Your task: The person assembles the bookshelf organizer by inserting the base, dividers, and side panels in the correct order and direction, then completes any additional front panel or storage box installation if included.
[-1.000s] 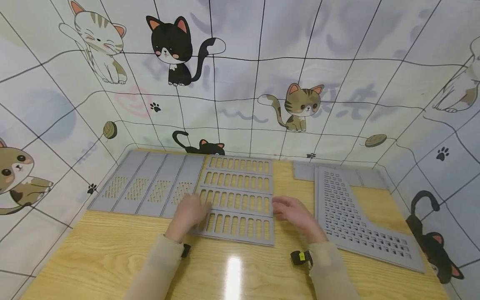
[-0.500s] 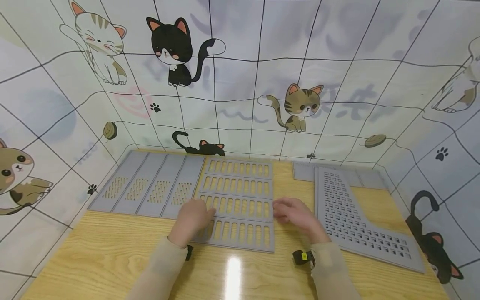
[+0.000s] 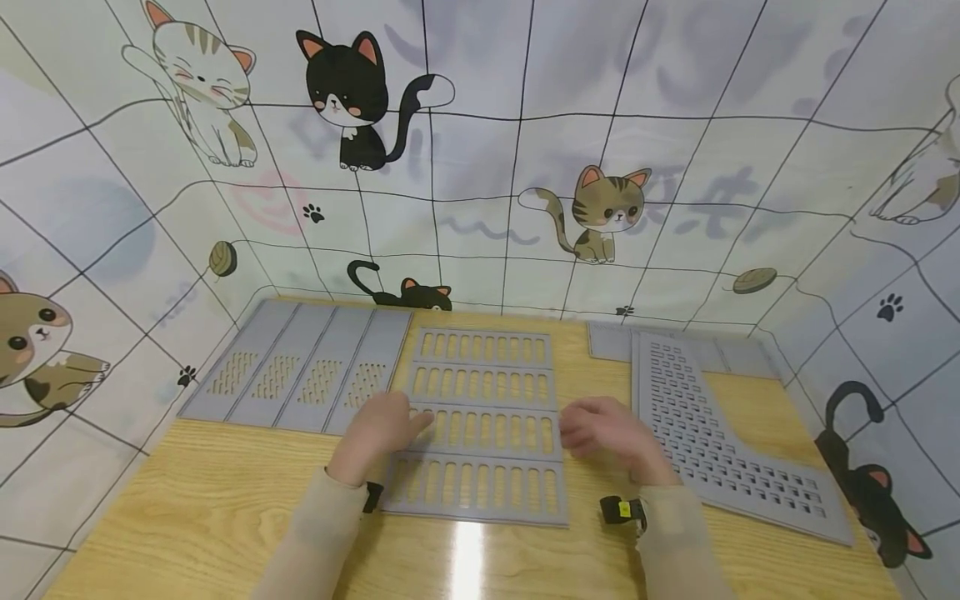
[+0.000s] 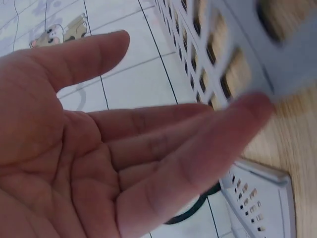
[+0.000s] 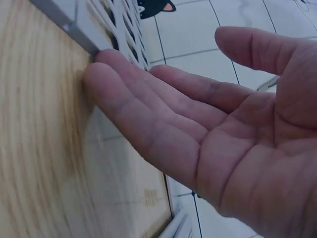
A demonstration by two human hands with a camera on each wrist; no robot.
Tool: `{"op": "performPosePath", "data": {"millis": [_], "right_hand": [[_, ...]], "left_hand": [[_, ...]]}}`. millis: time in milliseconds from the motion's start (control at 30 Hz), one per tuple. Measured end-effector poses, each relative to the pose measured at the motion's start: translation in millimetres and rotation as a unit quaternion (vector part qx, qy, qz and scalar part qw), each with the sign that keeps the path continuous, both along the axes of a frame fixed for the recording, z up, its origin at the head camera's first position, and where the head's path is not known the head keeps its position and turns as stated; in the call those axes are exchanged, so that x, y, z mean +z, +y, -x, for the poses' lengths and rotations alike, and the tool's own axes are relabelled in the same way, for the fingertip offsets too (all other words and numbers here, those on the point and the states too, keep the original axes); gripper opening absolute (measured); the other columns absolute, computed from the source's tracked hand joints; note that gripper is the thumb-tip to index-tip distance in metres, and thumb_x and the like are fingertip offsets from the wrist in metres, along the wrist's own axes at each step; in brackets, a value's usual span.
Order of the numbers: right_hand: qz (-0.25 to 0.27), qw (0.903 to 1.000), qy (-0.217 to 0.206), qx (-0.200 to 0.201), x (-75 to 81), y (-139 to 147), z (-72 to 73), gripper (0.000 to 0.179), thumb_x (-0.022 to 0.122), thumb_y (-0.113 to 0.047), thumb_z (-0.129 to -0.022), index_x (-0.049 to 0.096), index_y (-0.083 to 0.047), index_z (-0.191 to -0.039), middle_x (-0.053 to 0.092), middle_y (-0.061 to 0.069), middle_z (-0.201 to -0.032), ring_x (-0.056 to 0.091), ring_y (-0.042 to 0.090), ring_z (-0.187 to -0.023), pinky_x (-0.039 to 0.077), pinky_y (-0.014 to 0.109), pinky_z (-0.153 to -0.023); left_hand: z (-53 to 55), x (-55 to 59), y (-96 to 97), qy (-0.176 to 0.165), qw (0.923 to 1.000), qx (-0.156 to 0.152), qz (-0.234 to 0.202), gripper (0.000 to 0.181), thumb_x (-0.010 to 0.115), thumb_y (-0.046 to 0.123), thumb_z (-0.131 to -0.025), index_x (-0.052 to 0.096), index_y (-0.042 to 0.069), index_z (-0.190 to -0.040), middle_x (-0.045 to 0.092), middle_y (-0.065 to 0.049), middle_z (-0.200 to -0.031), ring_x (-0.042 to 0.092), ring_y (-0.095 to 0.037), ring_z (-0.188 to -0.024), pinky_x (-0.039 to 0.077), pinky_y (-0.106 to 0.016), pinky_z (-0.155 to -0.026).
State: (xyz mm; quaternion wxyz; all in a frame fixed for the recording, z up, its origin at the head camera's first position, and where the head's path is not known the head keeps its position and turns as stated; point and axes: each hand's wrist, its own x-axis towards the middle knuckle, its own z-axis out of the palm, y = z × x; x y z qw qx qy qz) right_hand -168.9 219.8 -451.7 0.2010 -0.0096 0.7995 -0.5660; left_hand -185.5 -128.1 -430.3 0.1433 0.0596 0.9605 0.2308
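Observation:
A grey slotted plastic panel (image 3: 487, 457), with several rows of long openings, lies flat on the table between my two hands. My left hand (image 3: 378, 429) is at its left edge, thumb extended over the slots. In the left wrist view the fingers (image 4: 198, 158) are nearly straight, with fingertips right at the panel's edge. On the opposite side, my right hand (image 3: 607, 433) has its fingertips at the right edge. The right wrist view shows those fingers (image 5: 143, 114) extended and gently bent, thumb held apart, with the panel's corner just beyond the tips.
To the left lies a grey panel (image 3: 262, 333) of several sections with small holes. An L-shaped perforated grey panel (image 3: 640, 392) lies at right, overlapping another flat grey piece (image 3: 738, 357) at the back. Cat-printed cloth walls (image 3: 480, 158) enclose the wooden table (image 3: 225, 517).
The slotted panel has slid toward me and slightly right, apart from the back edge of the table. Both hands have moved along with it, the right one shifting a little rightward.

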Motion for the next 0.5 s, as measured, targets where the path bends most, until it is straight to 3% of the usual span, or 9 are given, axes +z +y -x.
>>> {"op": "performPosePath", "data": {"millis": [100, 233, 333, 500], "right_hand": [[0.007, 0.9998, -0.020, 0.006, 1.6, 7, -2.2, 0.043, 0.057, -0.022, -0.105, 0.060, 0.013, -0.129, 0.071, 0.027, -0.115, 0.072, 0.037, -0.101, 0.062, 0.046, -0.086], [0.018, 0.9991, -0.030, 0.024, 2.2, 13, -3.0, 0.048, 0.055, -0.025, -0.107, 0.056, 0.016, -0.133, 0.068, 0.030, -0.120, 0.072, 0.038, -0.103, 0.062, 0.047, -0.087], [0.021, 0.9988, -0.028, 0.035, 1.8, 15, -2.0, 0.049, 0.054, -0.025, -0.108, 0.056, 0.016, -0.133, 0.067, 0.031, -0.122, 0.071, 0.039, -0.104, 0.062, 0.047, -0.087], [0.023, 0.9987, -0.027, 0.036, 1.7, 15, -0.7, 0.049, 0.054, -0.026, -0.108, 0.056, 0.016, -0.134, 0.066, 0.031, -0.127, 0.071, 0.039, -0.107, 0.062, 0.046, -0.088]], "left_hand": [[7.6, -0.2, -3.6, -0.009, 0.9999, 0.005, 0.004, 0.043, 0.063, 0.035, -0.102, 0.068, -0.005, -0.088, 0.054, -0.006, -0.068, 0.046, -0.018, -0.056, 0.039, -0.031, -0.052], [19.0, -0.8, -8.2, -0.008, 0.9999, 0.007, 0.005, 0.047, 0.062, 0.031, -0.103, 0.066, -0.013, -0.116, 0.069, -0.020, -0.098, 0.062, -0.028, -0.078, 0.054, -0.041, -0.070], [26.5, -3.7, -10.7, -0.006, 0.9999, -0.014, 0.008, 0.040, 0.062, 0.027, -0.103, 0.066, -0.011, -0.116, 0.069, -0.021, -0.103, 0.064, -0.032, -0.086, 0.056, -0.046, -0.076], [33.9, -12.7, -13.9, -0.002, 0.9989, -0.045, 0.007, 0.022, 0.065, 0.022, -0.102, 0.068, -0.001, -0.102, 0.062, -0.010, -0.088, 0.057, -0.025, -0.076, 0.050, -0.037, -0.064]]}}
